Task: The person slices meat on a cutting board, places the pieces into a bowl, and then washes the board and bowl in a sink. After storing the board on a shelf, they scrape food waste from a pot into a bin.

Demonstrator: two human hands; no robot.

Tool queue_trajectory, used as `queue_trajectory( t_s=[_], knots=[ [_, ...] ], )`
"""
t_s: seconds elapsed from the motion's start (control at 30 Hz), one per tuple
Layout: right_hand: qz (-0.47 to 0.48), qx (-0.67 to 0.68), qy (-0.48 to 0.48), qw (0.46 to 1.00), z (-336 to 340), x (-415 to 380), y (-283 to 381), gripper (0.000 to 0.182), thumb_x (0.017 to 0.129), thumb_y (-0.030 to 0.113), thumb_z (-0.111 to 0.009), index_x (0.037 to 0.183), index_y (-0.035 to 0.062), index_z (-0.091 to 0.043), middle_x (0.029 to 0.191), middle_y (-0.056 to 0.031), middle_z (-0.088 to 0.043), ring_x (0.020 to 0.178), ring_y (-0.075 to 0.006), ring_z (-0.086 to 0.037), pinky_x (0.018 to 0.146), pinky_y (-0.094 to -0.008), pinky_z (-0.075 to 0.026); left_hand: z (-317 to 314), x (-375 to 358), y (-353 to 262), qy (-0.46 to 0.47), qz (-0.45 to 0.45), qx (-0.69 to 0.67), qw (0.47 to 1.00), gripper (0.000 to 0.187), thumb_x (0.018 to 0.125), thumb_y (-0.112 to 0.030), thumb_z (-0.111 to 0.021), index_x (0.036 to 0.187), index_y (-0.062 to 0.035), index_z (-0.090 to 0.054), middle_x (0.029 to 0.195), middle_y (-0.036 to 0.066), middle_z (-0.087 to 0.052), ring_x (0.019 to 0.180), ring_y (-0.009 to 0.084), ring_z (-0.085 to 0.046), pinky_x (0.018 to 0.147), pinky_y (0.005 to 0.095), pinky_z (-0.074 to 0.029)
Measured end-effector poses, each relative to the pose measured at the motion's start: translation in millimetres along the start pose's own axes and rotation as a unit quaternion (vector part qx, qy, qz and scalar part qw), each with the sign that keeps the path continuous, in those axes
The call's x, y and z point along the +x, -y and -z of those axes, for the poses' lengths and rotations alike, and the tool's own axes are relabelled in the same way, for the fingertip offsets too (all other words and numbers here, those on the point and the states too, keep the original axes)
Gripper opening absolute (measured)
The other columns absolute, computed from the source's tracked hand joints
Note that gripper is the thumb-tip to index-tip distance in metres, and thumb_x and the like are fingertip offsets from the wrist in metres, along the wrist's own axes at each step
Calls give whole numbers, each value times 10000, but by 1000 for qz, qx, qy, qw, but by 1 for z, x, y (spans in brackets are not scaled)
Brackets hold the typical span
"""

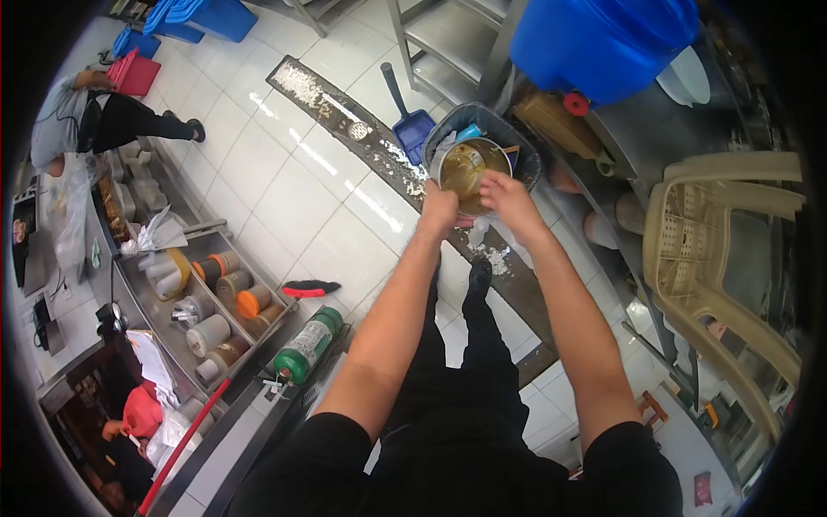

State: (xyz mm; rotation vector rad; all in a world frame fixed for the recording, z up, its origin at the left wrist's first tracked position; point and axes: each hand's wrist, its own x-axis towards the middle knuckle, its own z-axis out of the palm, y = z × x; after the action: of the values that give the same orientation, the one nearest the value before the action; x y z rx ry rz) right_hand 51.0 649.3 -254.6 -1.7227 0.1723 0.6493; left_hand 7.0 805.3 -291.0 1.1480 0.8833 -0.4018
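A round metal pot (475,157) with a yellowish, smeared inside is tipped toward me above a grey lined trash bin (522,133). My left hand (440,209) grips the pot at its near left rim, fingers wrapped underneath. At the near right of its mouth is my right hand (510,200), with the fingers curled together just inside the opening. Whatever those fingers may hold is too small to make out. Inside the bin, behind the pot, shows a light-blue piece of rubbish (469,132).
A blue dustpan (413,131) stands beside the bin. White bits lie along the dark floor drain strip (388,153). A blue barrel (603,43), a beige plastic chair (680,233) and a green gas cylinder (308,346) stand around. Another person (103,121) holds a red container at far left.
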Motion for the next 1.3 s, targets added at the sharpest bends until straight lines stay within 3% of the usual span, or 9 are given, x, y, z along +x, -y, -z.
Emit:
queue_trajectory(
  t_s=[0.17, 0.27, 0.33, 0.53, 0.7, 0.8, 0.93, 1.2, 1.3],
  knots=[
    [-159, 176, -91, 967, 1, 44, 17, 294, 889, 76, -512, 1094, -34, -691, 1015, -211, -710, 928, -286, -704, 749, -396, -512, -20, -19, 6, 18, -7, -49, 999, 572, 916, 8, -357, 1452, -25, -159, 1204, 349, -573, 746, 412, -741, 573, 443, -678],
    [-106, 6, -41, 993, -12, 76, -7, 321, 867, 61, -523, 1122, -51, -683, 1012, -272, -708, 916, -372, -705, 803, -456, -532, -23, -29, 12, 60, 15, -41, 997, 472, 977, -56, -381, 1431, 38, -294, 1169, 336, -624, 784, 395, -750, 657, 437, -685],
    [90, -353, -33, 931, -27, 60, 4, 252, 878, 54, -590, 1107, -20, -665, 1030, -260, -701, 945, -414, -694, 819, -501, -545, -14, -27, 19, 122, 36, -45, 991, 419, 1003, -85, -391, 1386, 85, -409, 1150, 333, -650, 812, 385, -756, 714, 429, -686],
    [271, -430, 175, 843, -32, 17, -9, 411, 846, 68, -646, 1248, -13, -637, 1334, -256, -617, 1257, -388, -594, 1034, -469, -499, 17, -35, 8, 175, 51, -10, 983, 407, 1026, -96, -416, 1309, 182, -508, 1246, 304, -636, 1097, 401, -697, 905, 453, -652],
    [-16, -513, 139, 847, -32, 10, 46, 389, 872, 140, -654, 1239, 13, -676, 1269, -249, -672, 1194, -359, -658, 1008, -444, -523, 22, -36, 6, 164, 58, -40, 984, 405, 1021, -69, -398, 1317, 192, -488, 1297, 292, -606, 1111, 396, -690, 946, 459, -635],
    [34, -445, -55, 893, -41, 21, 36, 387, 878, 135, -633, 1248, 29, -674, 1261, -247, -674, 1208, -368, -649, 1017, -446, -517, 19, -32, 4, 190, 56, -52, 979, 400, 1021, -62, -399, 1319, 189, -485, 1299, 290, -603, 1109, 393, -690, 951, 454, -632],
    [254, -448, 9, 857, -48, 21, 5, 383, 837, 78, -668, 1210, -10, -659, 1342, -204, -618, 1283, -359, -569, 1080, -443, -482, 20, -35, -9, 233, 42, -22, 971, 430, 986, 5, -377, 1378, 179, -406, 1289, 296, -595, 1072, 428, -698, 920, 473, -652],
    [186, -628, 210, 726, -16, 9, -2, 319, 916, 100, -605, 1215, 25, -685, 1303, -152, -641, 1258, -336, -596, 1059, -436, -516, 22, -30, -15, 217, -100, 54, 970, 696, 970, 40, -360, 1607, -119, -126, 1522, 243, -380, 1284, 399, -577, 892, 481, -661],
    [181, -546, 77, 815, -12, 13, 24, 278, 932, 105, -556, 1154, 10, -693, 1269, -190, -639, 1229, -356, -610, 1007, -451, -540, 11, -28, -15, 186, -124, 41, 974, 715, 983, 35, -338, 1615, -166, -72, 1528, 238, -362, 1283, 395, -577, 886, 470, -664]
  ],
)
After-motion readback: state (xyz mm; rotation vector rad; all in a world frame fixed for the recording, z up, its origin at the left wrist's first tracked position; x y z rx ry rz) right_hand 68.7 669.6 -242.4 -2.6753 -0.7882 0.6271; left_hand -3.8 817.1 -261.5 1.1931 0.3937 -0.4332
